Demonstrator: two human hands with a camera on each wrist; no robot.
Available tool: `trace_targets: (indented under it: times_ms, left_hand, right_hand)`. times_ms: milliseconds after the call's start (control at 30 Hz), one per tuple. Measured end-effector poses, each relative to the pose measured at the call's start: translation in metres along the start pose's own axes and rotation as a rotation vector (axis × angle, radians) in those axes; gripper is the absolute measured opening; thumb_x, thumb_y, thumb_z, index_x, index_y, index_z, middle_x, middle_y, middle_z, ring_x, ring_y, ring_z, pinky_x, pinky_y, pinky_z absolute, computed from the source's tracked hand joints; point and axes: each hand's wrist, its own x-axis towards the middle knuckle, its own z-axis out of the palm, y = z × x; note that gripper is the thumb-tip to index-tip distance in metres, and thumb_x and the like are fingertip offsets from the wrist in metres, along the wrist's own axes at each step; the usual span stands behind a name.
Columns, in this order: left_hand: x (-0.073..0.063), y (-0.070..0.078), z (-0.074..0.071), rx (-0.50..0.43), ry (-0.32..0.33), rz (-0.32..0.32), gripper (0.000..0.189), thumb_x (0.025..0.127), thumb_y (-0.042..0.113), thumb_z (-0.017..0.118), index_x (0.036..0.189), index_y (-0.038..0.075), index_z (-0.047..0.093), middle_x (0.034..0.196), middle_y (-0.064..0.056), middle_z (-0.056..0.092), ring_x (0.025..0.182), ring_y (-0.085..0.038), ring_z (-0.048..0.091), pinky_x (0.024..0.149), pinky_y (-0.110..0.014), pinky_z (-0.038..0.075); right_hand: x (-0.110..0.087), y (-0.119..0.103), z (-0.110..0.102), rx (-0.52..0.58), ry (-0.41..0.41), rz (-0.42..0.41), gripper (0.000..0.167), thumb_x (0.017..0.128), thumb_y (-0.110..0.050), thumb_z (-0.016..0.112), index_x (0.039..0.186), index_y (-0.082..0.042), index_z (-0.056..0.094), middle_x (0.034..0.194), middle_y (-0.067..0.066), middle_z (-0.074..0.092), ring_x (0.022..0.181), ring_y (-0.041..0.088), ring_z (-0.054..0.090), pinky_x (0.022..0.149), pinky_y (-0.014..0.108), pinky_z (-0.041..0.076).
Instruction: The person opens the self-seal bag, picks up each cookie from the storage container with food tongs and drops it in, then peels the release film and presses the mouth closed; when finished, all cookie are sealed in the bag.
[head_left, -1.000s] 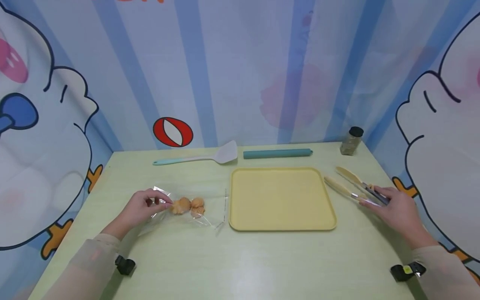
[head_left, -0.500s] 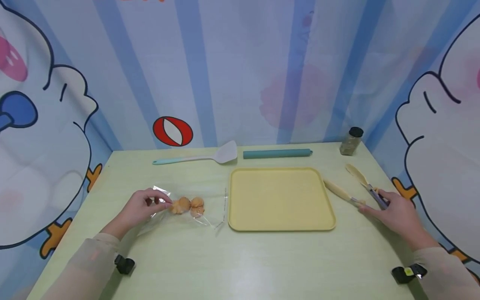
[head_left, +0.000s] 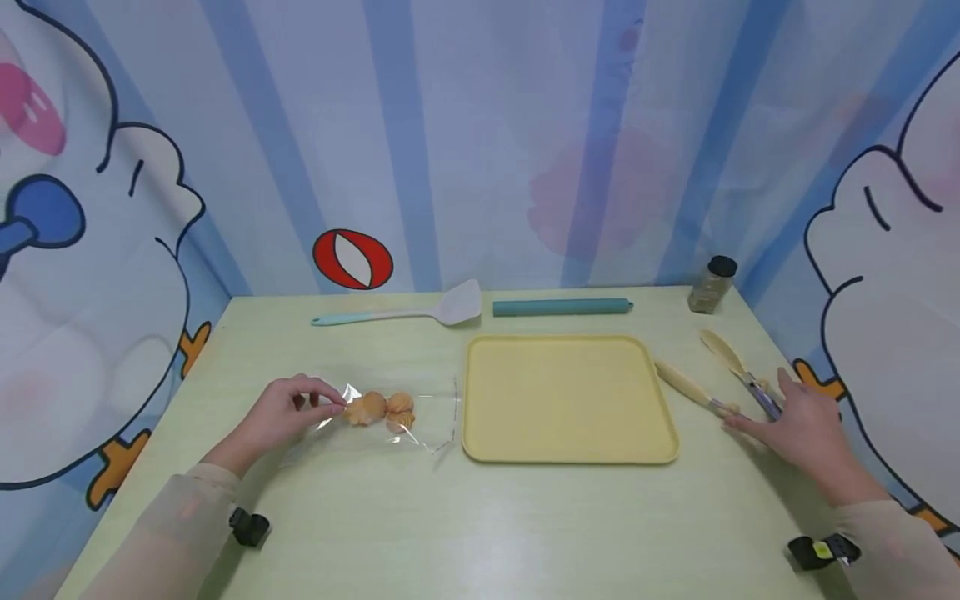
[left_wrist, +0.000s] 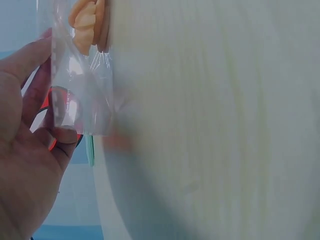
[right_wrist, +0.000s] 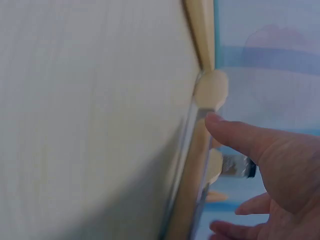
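Note:
On the table's left side lies a clear plastic bag (head_left: 433, 400) with several small golden-brown cookies (head_left: 375, 407) inside. My left hand (head_left: 288, 412) pinches the bag's left end between thumb and fingers; the left wrist view shows the crinkled plastic (left_wrist: 82, 100) at the fingers. To the right, a pair of tongs (head_left: 681, 383) with beige tips and metal arms lies on the table, its two arms spread apart. My right hand (head_left: 806, 425) is beside their handle end, fingers extended. In the right wrist view the thumb (right_wrist: 237, 132) touches or nearly touches one tong arm (right_wrist: 192, 170).
A yellow rectangular tray (head_left: 570, 400) sits mid-table between bag and tongs. Behind it lie a spatula (head_left: 453, 304) with a pale blade and a teal rolling-pin-like rod (head_left: 562, 307). A black-capped jar (head_left: 711, 285) stands at the back right corner, near the curtain.
The tongs' arms have spread wider apart. My right hand's fingers have loosened from the tongs and straightened. My left hand stays on the bag; the head view has shifted slightly.

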Motion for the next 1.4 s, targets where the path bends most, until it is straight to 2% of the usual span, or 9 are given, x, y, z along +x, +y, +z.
trace_targets:
  times_ms: [67,167,300,433,567,833,967,1200,1400]
  left_hand:
    - [0.000,0.000,-0.001,0.003,0.000,0.004,0.007,0.093,0.027,0.079,0.100,0.028,0.080,0.098,0.002,0.070,0.090,-0.022,0.053,0.072,-0.028,0.043]
    - [0.000,-0.001,-0.003,0.006,-0.001,-0.004,0.008,0.092,0.027,0.079,0.100,0.028,0.080,0.097,0.002,0.070,0.090,-0.022,0.053,0.072,-0.029,0.044]
    - [0.002,-0.002,-0.005,0.008,-0.001,-0.012,0.008,0.092,0.028,0.080,0.100,0.028,0.080,0.097,0.003,0.070,0.090,-0.021,0.053,0.072,-0.029,0.044]
    - [0.003,-0.003,-0.007,0.017,0.000,-0.007,0.007,0.093,0.027,0.079,0.100,0.027,0.080,0.098,0.003,0.071,0.091,-0.021,0.053,0.074,-0.031,0.044]
    - [0.003,-0.003,-0.010,0.030,0.009,-0.015,0.007,0.093,0.027,0.079,0.099,0.027,0.080,0.098,0.003,0.071,0.091,-0.021,0.053,0.075,-0.031,0.044]
    - [-0.001,-0.005,-0.020,0.058,0.044,-0.001,0.007,0.093,0.025,0.078,0.100,0.024,0.080,0.096,0.003,0.072,0.090,-0.021,0.054,0.074,-0.030,0.044]
    - [-0.003,-0.007,-0.025,0.060,0.040,-0.005,0.011,0.094,0.028,0.077,0.103,0.022,0.080,0.098,0.003,0.071,0.091,-0.021,0.053,0.075,-0.031,0.043]
    - [-0.007,-0.012,-0.032,0.056,0.045,-0.011,0.013,0.094,0.033,0.077,0.102,0.023,0.080,0.099,0.003,0.071,0.091,-0.021,0.053,0.076,-0.032,0.043]
    - [-0.006,-0.010,-0.031,0.051,0.017,-0.007,0.013,0.093,0.033,0.078,0.103,0.024,0.080,0.096,0.006,0.072,0.092,-0.021,0.054,0.077,-0.032,0.043]
  right_hand:
    - [-0.002,-0.011,-0.004,-0.006,0.039,-0.021,0.125,0.082,-0.066,0.076,0.157,0.014,0.016,0.147,0.049,0.030,0.130,0.068,0.029,0.101,0.076,0.028]
    - [-0.004,-0.035,-0.007,0.006,0.118,-0.079,0.109,0.086,-0.058,0.076,0.160,0.005,0.024,0.149,0.042,0.030,0.134,0.065,0.024,0.101,0.077,0.021]
    - [-0.004,-0.075,-0.004,0.069,0.216,-0.229,0.076,0.089,-0.035,0.080,0.149,-0.001,0.048,0.148,0.032,0.041,0.134,0.060,0.030,0.098,0.076,0.024]
    - [-0.002,-0.114,0.002,0.154,0.248,-0.396,0.055,0.087,-0.020,0.082,0.136,-0.004,0.062,0.143,0.026,0.050,0.132,0.057,0.036,0.097,0.076,0.025]
    - [0.002,-0.148,0.011,0.198,0.211,-0.498,0.048,0.087,-0.018,0.083,0.131,-0.007,0.068,0.142,0.022,0.054,0.133,0.051,0.038,0.102,0.074,0.022]
    - [0.013,-0.199,0.037,0.220,0.098,-0.588,0.043,0.092,-0.023,0.079,0.132,-0.011,0.070,0.140,0.015,0.061,0.133,0.042,0.047,0.107,0.069,0.025]
    - [0.017,-0.225,0.049,0.258,0.058,-0.646,0.039,0.092,-0.023,0.079,0.129,-0.012,0.071,0.136,0.012,0.066,0.131,0.039,0.053,0.108,0.067,0.026]
    - [0.022,-0.276,0.070,0.311,-0.040,-0.763,0.032,0.094,-0.023,0.077,0.125,-0.015,0.074,0.133,0.007,0.067,0.133,0.033,0.055,0.112,0.067,0.025]
    - [0.028,-0.312,0.082,0.347,-0.105,-0.872,0.029,0.095,-0.022,0.076,0.123,-0.017,0.076,0.132,0.006,0.067,0.132,0.031,0.055,0.112,0.063,0.027]
